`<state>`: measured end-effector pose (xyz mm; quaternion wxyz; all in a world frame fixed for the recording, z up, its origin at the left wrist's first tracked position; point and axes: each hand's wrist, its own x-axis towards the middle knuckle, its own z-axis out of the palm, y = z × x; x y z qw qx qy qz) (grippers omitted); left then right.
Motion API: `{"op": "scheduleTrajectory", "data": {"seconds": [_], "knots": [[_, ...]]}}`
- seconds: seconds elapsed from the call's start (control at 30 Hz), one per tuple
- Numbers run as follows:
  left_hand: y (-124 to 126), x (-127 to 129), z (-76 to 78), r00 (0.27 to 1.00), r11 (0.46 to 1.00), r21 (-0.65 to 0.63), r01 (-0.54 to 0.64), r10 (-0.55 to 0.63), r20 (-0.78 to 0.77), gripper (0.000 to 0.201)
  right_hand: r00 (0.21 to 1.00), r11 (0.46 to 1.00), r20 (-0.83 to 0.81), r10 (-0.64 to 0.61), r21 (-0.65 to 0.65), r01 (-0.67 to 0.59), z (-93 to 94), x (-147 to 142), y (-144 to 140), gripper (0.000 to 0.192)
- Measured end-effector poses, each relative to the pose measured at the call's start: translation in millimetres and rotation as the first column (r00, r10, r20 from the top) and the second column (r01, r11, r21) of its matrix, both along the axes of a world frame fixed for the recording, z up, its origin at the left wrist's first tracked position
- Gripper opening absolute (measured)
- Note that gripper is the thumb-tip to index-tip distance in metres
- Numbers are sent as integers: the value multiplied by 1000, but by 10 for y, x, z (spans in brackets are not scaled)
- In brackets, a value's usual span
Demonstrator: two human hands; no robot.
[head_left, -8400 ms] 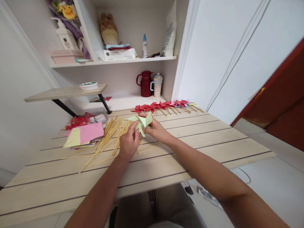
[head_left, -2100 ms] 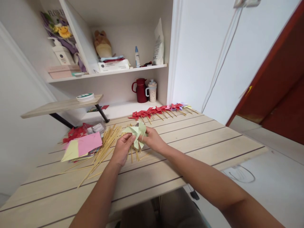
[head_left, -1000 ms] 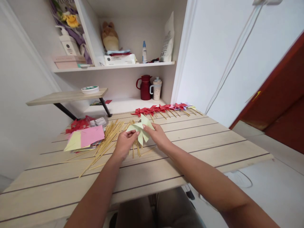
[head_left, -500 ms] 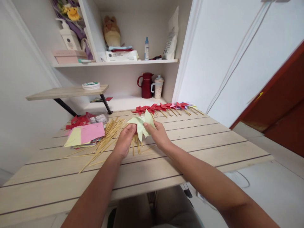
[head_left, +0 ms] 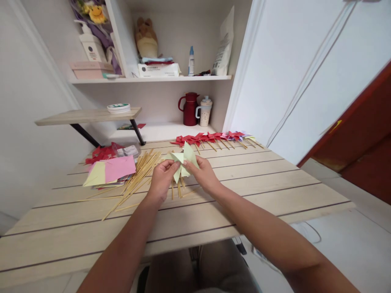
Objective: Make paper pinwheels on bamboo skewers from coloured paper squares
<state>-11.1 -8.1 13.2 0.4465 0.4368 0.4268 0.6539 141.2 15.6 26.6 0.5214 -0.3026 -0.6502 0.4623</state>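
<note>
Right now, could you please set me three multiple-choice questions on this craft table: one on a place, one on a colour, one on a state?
1. Where does the row of finished red pinwheels lie?
A. along the table's far edge
B. on the upper shelf
C. on the floor

2. What colour is the paper pinwheel in the hands?
A. red
B. pale green
C. blue

3. How is that pinwheel held?
A. lying flat, untouched
B. by the left hand alone
C. lifted, pinched by both hands

Answers:
1. A: the row lies on the wooden table below the red jug.
2. B: it is light green.
3. C: the left hand and right hand both grip it above the bamboo sticks.
</note>
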Motion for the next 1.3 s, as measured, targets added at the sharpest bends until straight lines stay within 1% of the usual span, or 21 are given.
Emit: {"op": "scheduleTrajectory", "data": {"seconds": [0.07, 0.13, 0.3, 0.43, 0.53, 0.63, 0.7, 0.77, 0.83, 0.9, 1.0, 1.17, 1.3], "knots": [[11, -18, 2, 999, 1000, 1, 1, -1, 54, 30, 996, 996, -25, 84, 33, -83, 22, 24, 9, 34], [26, -46, 5, 995, 1000, 1, -4, 4, 98, 32, 990, 992, -76, 116, 53, -112, 53, 50, 15, 37], [54, -107, 0, 989, 999, -18, -51, 52, 139, 36, 988, 998, -150, 45, 57, -37, 83, 107, 67, 37], [49, -116, -9, 990, 999, -22, -47, 50, 131, 36, 989, 998, -150, -3, 69, 14, 41, 155, 161, 27], [36, -107, -8, 995, 999, -28, -28, 30, 94, 34, 990, 995, -138, -1, 102, 16, 39, 187, 194, 16], [26, -95, -5, 1000, 999, -34, -20, 21, 21, 34, 992, 991, -127, 8, 132, 9, 67, 201, 184, 15], [24, -91, -3, 1000, 999, -33, -19, 19, -17, 34, 991, 997, -131, 24, 80, -14, 80, 199, 175, 22], [23, -90, 0, 999, 999, -35, -16, 15, -31, 35, 986, 998, -161, 43, -27, -48, 79, 189, 175, 38], [21, -90, 6, 999, 999, -39, -17, 15, -32, 36, 980, 987, -188, 67, -134, -93, 69, 173, 180, 53], [18, -87, 16, 999, 999, -40, -19, 18, -32, 37, 976, 969, -193, 97, -205, -137, 60, 156, 180, 61], [9, -73, 34, 998, 999, -39, -10, 8, -62, 35, 976, 953, -178, 122, -254, -166, 66, 131, 159, 59], [-1, -51, 53, 994, 1000, -22, 9, -11, -113, 30, 979, 960, -126, 163, -208, -187, 92, 110, 115, 42], [-4, -51, 54, 993, 1000, -15, -11, 9, -116, 30, 986, 970, -112, 127, -195, -147, 90, 112, 117, 40]]}}
